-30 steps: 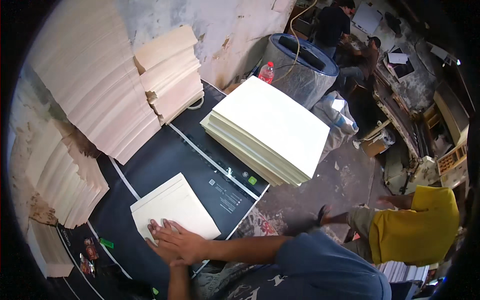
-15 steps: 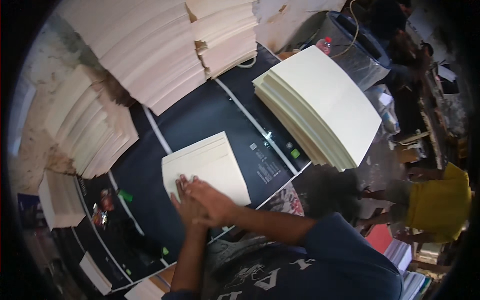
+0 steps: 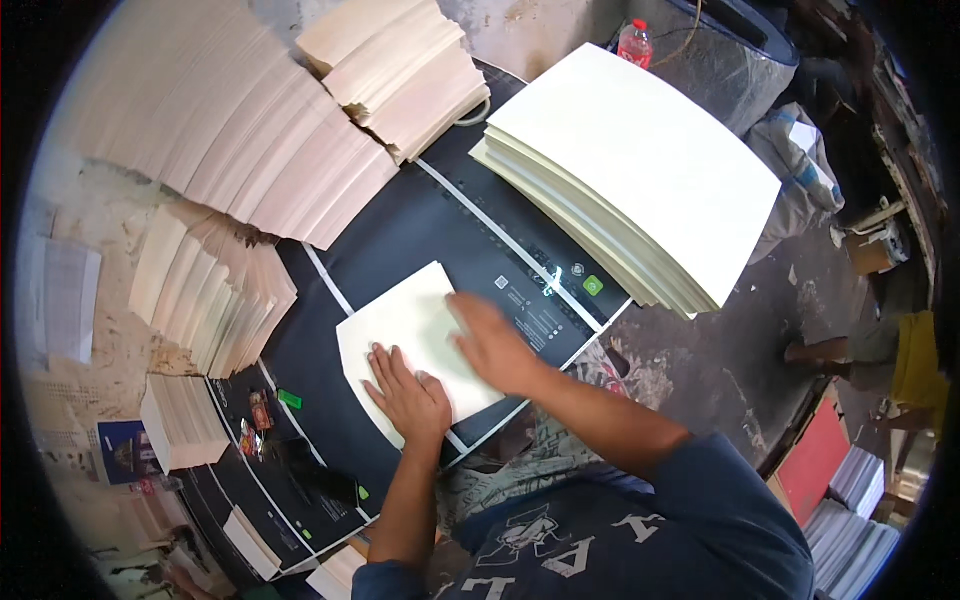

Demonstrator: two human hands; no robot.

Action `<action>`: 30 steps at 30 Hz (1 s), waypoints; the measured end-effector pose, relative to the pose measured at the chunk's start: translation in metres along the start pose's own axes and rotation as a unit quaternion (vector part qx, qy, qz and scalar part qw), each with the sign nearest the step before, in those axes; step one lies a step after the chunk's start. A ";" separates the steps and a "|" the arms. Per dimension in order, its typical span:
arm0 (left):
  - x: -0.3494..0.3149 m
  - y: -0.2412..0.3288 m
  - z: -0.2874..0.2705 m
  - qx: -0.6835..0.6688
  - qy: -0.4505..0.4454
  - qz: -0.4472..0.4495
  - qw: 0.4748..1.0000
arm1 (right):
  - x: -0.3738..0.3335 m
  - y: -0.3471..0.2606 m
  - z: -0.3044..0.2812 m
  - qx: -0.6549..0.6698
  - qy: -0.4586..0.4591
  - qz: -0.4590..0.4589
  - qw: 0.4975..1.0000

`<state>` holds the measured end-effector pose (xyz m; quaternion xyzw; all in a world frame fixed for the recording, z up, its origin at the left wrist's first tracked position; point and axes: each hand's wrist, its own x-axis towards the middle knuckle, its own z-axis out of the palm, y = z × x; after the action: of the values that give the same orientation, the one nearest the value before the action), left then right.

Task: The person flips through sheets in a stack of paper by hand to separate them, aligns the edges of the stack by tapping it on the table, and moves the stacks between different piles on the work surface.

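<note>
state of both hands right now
Left hand: open, flat on the paper, holding nothing.
Right hand: open but blurred, over the paper's edge; contact unclear.

a flat, pale, stained wall (image 3: 530,35) stands behind a long black worktop (image 3: 375,230) with white stripes, where a bright glint of light (image 3: 554,281) shows. beyond lies a dark grey, pale-scuffed floor (image 3: 720,360), a round grey drum (image 3: 705,85) farther back.

A dark blue shirt (image 3: 640,555) is worn at the lower centre of the frame, its short sleeves (image 3: 735,500) plain, its front marked with pale lettering (image 3: 637,527).
</note>
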<state>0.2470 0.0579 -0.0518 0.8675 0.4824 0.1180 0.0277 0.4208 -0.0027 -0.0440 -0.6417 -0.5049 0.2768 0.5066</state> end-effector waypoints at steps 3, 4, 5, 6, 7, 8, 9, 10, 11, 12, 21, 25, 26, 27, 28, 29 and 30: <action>-0.001 0.005 0.000 0.022 0.031 0.020 0.999 | 0.025 0.016 -0.034 0.000 -0.027 0.116 0.993; -0.001 0.005 0.000 0.027 0.035 0.024 0.999 | 0.029 0.018 -0.038 -0.012 -0.065 0.133 0.989; -0.001 0.005 0.002 0.030 0.038 0.026 0.998 | 0.028 0.014 -0.037 -0.033 -0.075 0.128 0.988; -0.001 0.003 0.004 0.032 0.041 0.029 0.998 | 0.029 0.006 -0.034 -0.054 -0.084 0.122 0.987; -0.002 0.002 0.006 0.034 0.042 0.029 0.998 | 0.029 0.002 -0.026 -0.075 -0.096 0.117 0.986; -0.003 0.001 0.007 0.033 0.042 0.029 0.998 | 0.026 0.005 -0.015 -0.160 0.001 0.048 0.986; -0.002 0.001 0.008 0.032 0.042 0.028 0.998 | 0.027 0.008 -0.014 -0.079 -0.031 0.093 0.992; -0.003 0.000 0.010 0.031 0.045 0.022 0.998 | 0.037 0.003 -0.021 0.001 -0.066 0.133 0.989; -0.003 -0.001 0.012 0.033 0.051 0.023 0.998 | 0.047 0.001 -0.028 0.078 -0.098 0.173 0.977; -0.005 -0.003 0.014 0.034 0.058 0.023 0.997 | 0.056 0.002 -0.027 0.218 -0.133 0.224 0.941; -0.001 0.000 0.011 0.049 0.057 0.034 0.997 | 0.111 0.006 -0.030 -0.038 -0.384 0.089 0.918; -0.003 0.001 0.011 0.053 0.062 0.033 0.996 | 0.104 -0.005 -0.033 -0.049 -0.367 0.096 0.924; -0.004 0.000 0.012 0.049 0.060 0.027 0.997 | 0.101 -0.012 -0.034 -0.073 -0.358 0.095 0.926; -0.005 -0.001 0.012 0.046 0.058 0.021 0.997 | 0.097 -0.016 -0.033 -0.097 -0.349 0.094 0.927; -0.004 0.001 0.012 0.040 0.058 0.018 0.997 | 0.090 -0.015 -0.027 -0.128 -0.297 0.029 0.946; -0.003 0.003 0.011 0.040 0.054 0.018 0.998 | 0.080 -0.007 -0.018 -0.155 -0.243 -0.035 0.957; -0.001 0.005 0.009 0.041 0.049 0.018 0.998 | 0.073 0.001 -0.011 -0.180 -0.186 -0.099 0.961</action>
<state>0.2526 0.0549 -0.0598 0.8696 0.4719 0.1414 -0.0337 0.4548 0.0607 -0.0301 -0.6066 -0.6927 0.2441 0.3043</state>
